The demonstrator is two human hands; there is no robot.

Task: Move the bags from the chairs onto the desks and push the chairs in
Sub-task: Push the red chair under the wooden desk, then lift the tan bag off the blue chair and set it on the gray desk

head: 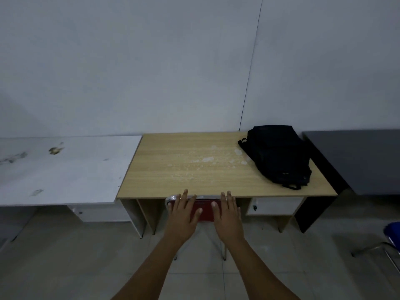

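A black backpack point(278, 154) lies on the right end of the light wooden desk point(194, 167). A red chair point(205, 210) with a metal frame stands tucked under the desk's front edge; only its backrest and thin legs show. My left hand point(184, 211) rests flat against the left part of the backrest, fingers spread. My right hand point(227, 211) lies flat against the right part, fingers spread too. Neither hand grips anything.
A stained white desk point(65, 169) adjoins on the left, and a dark grey desk point(363, 161) with a black side panel on the right. A blue chair point(392, 234) with metal legs stands at the right edge. Tiled floor lies below; a white wall runs behind.
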